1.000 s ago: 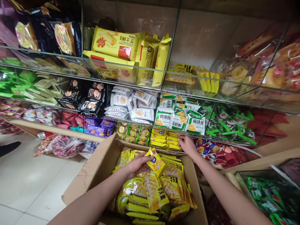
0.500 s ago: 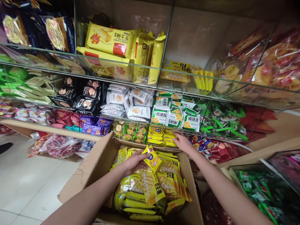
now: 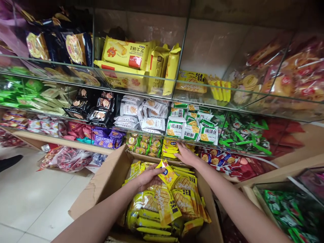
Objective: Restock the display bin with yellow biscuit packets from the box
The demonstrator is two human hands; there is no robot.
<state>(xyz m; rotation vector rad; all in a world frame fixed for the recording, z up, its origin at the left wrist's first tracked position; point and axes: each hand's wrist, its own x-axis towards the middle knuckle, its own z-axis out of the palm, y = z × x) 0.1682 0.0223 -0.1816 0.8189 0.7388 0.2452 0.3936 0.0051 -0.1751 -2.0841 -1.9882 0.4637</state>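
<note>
Here, your left hand pinches yellow packet; yellow stack lies twelve o'clock of it, right hand nearer, grip unclear.

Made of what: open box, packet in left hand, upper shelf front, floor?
Box: likely corrugated cardboard; matte brown, visible creases.
Held packet: probably thin plastic film; printed, with a slight sheen.
Shelf front: clear glass or acrylic, can't tell which; smooth, see-through, with reflections.
Floor: likely glazed tile; pale, glossy, straight joint lines.
</note>
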